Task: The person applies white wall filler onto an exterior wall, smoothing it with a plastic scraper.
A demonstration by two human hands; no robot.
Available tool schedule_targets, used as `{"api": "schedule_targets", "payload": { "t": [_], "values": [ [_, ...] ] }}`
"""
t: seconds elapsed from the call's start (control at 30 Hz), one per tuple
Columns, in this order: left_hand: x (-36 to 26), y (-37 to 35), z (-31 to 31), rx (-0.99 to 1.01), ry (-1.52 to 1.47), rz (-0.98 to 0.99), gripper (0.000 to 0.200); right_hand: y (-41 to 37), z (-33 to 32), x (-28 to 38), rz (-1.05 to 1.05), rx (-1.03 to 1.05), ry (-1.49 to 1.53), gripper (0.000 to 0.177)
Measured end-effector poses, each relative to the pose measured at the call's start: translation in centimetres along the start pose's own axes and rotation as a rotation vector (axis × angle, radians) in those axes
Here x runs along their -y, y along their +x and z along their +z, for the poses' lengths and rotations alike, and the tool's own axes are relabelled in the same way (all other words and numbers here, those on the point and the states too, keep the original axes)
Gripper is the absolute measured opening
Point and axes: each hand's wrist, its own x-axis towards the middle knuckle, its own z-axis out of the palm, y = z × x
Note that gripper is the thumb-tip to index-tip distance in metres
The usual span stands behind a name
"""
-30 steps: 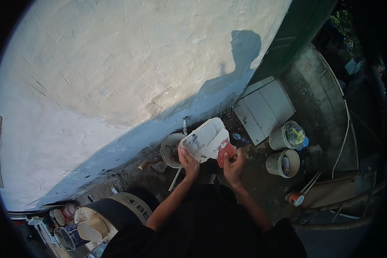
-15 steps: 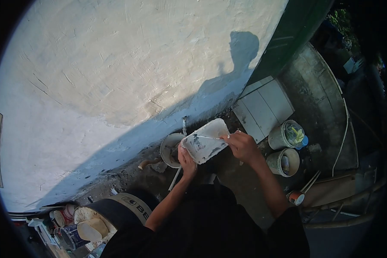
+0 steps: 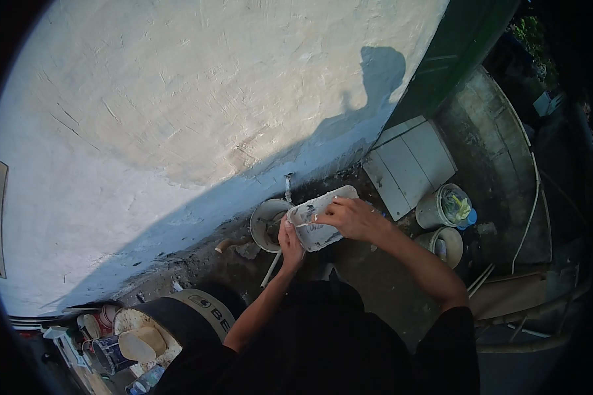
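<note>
Tray [image 3: 323, 232], shallow and off-white, is up in front of me above the ground, tilted so that its inside faces me. My left hand [image 3: 291, 246] grips it at its left end, the thumb along the side wall; the other fingers are mostly hidden, so I cannot tell how far they reach underneath. My right hand [image 3: 350, 217] comes over the tray from its right side, fingers curled and closed on a thin tool [image 3: 302, 225]. I see this tool almost edge-on, across the left part of the tray's inside, and its full shape is hidden. White smears mark my right fingers, and dark marks and pale residue streak the tray's inside.

Just beyond the left end of the tray, lower down, is a round bucket [image 3: 259, 227], with a short pipe [image 3: 288, 187] near it at the foot of the wall [image 3: 145, 99]. The wall rises beyond the tray, sunlit high up and shaded low down. To the tray's right lie flat pale panels [image 3: 412, 161], then a bucket holding something yellow-green [image 3: 431, 210] and another pale bucket [image 3: 452, 253]. Well to the tray's left and nearer me is a dark drum [image 3: 181, 327] with a pale lettered band.
</note>
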Motion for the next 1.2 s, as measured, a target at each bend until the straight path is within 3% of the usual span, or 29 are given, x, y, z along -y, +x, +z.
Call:
{"api": "schedule_targets", "payload": {
  "t": [0.33, 0.73, 0.93, 1.03, 1.2],
  "values": [
    [0.8, 0.6, -0.3, -0.008, 0.044, 0.038, 0.046, -0.2, -2.0, -0.7, 0.07, 0.001, 0.04, 0.034],
    [0.4, 0.7, 0.7, -0.003, 0.03, 0.035, 0.046, 1.8, -2.8, -1.9, 0.104, 0.315, 0.109, 0.03],
    [-0.1, 1.1, 1.4, -0.032, 0.108, 0.139, 0.045, 1.5, -4.1, -2.3, 0.094, 0.05, 0.079, 0.03],
    [0.7, 0.9, 1.6, -0.076, 0.063, 0.129, 0.046, 1.8, -4.4, -2.8, 0.226, 0.224, 0.109, 0.028],
    [0.6, 1.0, 2.6, -0.125, 0.057, 0.161, 0.047, 1.4, -2.7, -4.7, 0.407, 0.237, 0.159, 0.025]
  ]
}}
